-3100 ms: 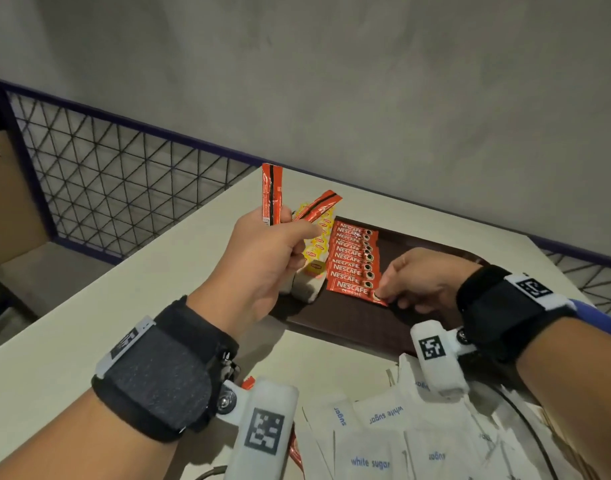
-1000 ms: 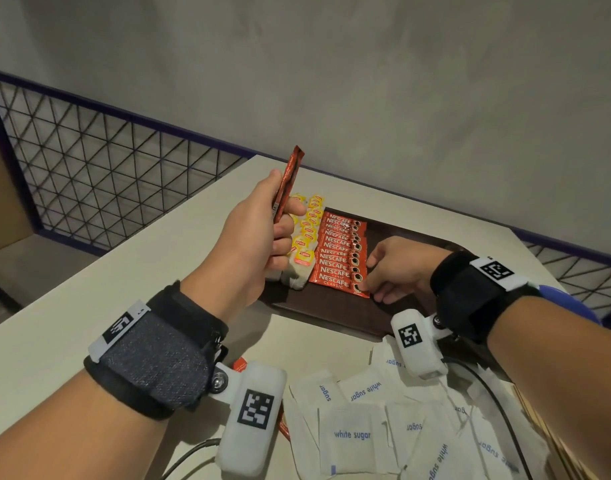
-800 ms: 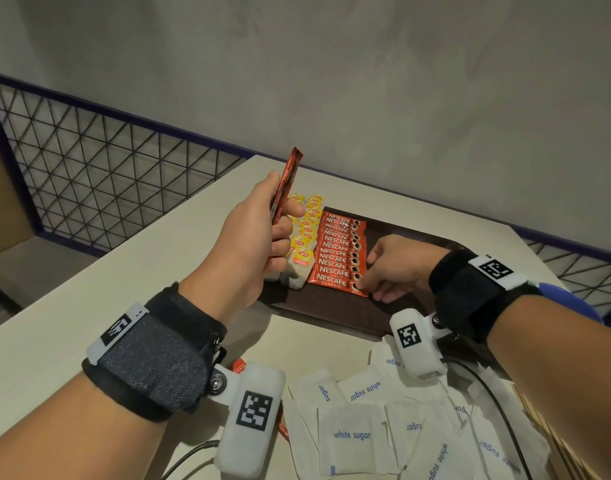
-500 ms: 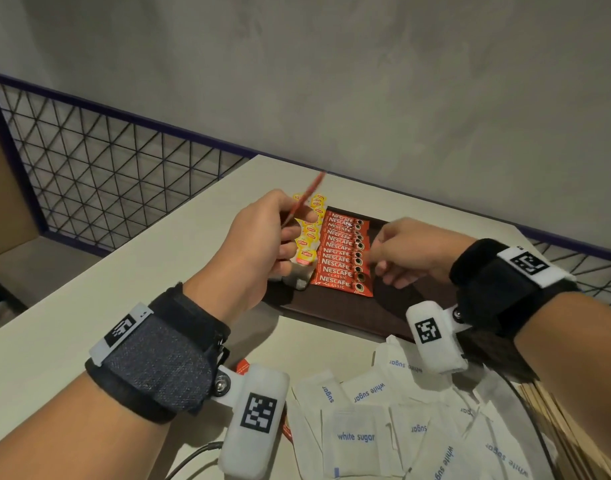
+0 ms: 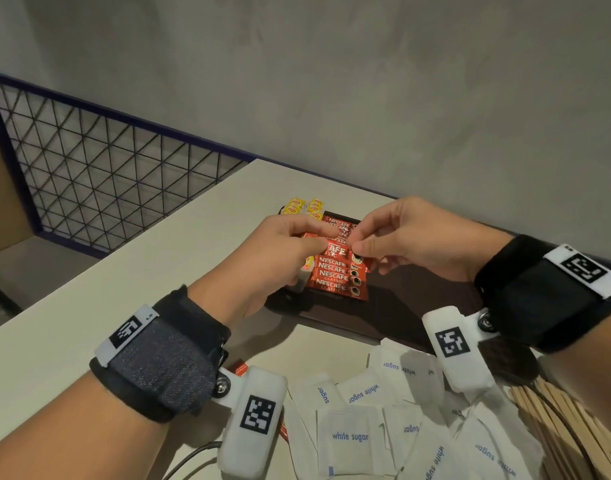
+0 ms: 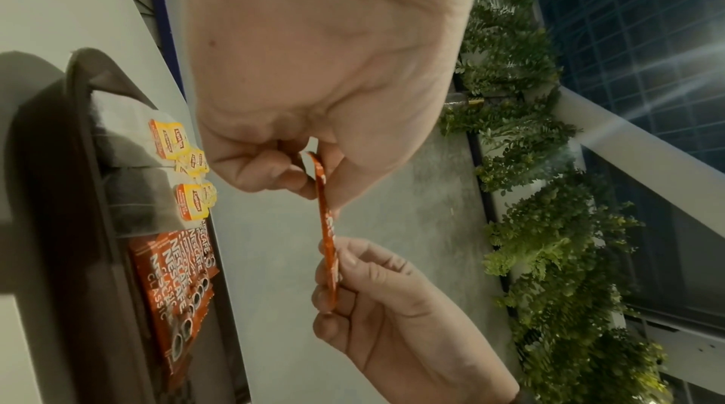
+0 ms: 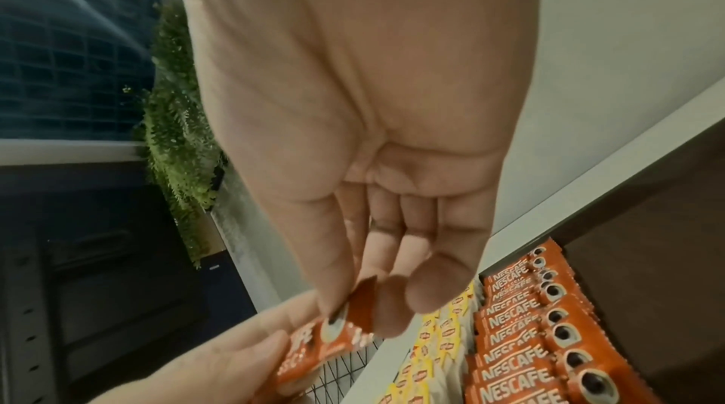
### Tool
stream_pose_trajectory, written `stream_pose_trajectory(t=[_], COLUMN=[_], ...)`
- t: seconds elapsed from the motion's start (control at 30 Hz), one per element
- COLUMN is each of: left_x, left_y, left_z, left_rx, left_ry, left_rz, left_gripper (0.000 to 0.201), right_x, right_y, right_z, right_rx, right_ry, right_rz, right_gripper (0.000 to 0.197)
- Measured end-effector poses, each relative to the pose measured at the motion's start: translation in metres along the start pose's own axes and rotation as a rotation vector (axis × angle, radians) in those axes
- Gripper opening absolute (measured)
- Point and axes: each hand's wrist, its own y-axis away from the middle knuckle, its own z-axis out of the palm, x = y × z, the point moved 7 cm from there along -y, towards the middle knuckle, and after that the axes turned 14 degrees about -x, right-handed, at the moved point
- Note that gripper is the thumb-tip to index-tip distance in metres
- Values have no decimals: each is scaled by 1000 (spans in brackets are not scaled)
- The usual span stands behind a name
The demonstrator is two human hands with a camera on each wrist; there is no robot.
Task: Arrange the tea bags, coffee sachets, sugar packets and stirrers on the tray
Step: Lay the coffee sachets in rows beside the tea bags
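1 coffee sachet [image 5: 335,247] held above tray [image 5: 394,306], pinched at both ends: left hand [image 5: 283,258] thumb+fingers on one end, right hand [image 5: 401,237] on the other. On tray: sachet row [image 5: 337,277], exact count unclear; 3 tea bag tags [image 6: 188,162] visible in left wrist cam. Sugar packets [image 5: 349,438] and stirrers [image 5: 567,420] off tray, near side.

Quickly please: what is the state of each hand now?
Left hand: pinching one end of a coffee sachet.
Right hand: pinching the other end of it.
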Motion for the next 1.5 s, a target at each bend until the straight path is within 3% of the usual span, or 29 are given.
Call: stream_pose_trajectory(t=[0.13,0.3,0.43,0.63,0.87,1.0,1.17,1.27,1.5], left_x=[3,13,18,16,19,23,25,23,23], left_y=[1,4,8,8,11,17,23,24,21], left_z=[0,-20,-41,-50,-63,-72,-82,-85,-79], left_rx=[15,201,340,386,445,477,519,531,453], left_ry=[35,105,168,210,245,242,281,292,308], left_rz=[18,85,133,145,166,165,191,190,167], left_gripper=[16,17,13,11,10,10,10,6,7], right_x=[2,29,55,62,48,-2,-38,-34,-18], right_y=[2,-5,-17,-37,-39,-18,3,2,8], right_z=[1,-10,5,13,7,29,135,177,157], right_rx=[-43,24,-99,-153,-66,-12,-374,-437,-322], right_ry=[47,227,359,471,732,775,822,938,736], right_rz=[7,137,245,280,342,200,67,-2,87], right_gripper=[12,3,1,5,23,24,40,41,14])
